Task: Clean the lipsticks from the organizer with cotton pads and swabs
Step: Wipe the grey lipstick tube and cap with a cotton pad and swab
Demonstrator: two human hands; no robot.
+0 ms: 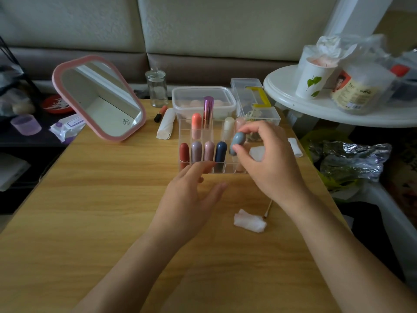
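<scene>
The grey-blue lipstick (237, 141) sits tilted in a pinch between the thumb and fingertips of your right hand (268, 159), just above the right end of the clear acrylic organizer (185, 134). By its look it is a light, stiff capsule with a smooth, rounded shell that is likely to be slippery. A grip round the middle of the barrel should serve better than one on the domed ends, and the cap may pull loose if you take it by one end alone. Your left hand (189, 199) lies with its fingers slack and spread, holding nothing, its tips at the organizer's front wall. In the front row stand a red lipstick (184, 152), a mauve one (196, 151), a pink one (209, 151) and a navy one (220, 152). Behind them are a coral lipstick (196, 125), a metallic purple tube (208, 111) and a cream lipstick (228, 128). All stand close together, so a careless reach could tip a neighbour. The organizer itself looks light enough to slide if nudged. A crumpled cotton pad (249, 220) and a cotton swab (268, 208) lie on the worktop (90, 199) near your right forearm, within easy reach. The broadest bare stretch of wood lies in front of the organizer and to its left. A pink-framed mirror (101, 98) leans near the far left edge, and a lidded plastic container (203, 100) crowds the organizer from behind. The worktop's right edge falls away close beside your right hand.
</scene>
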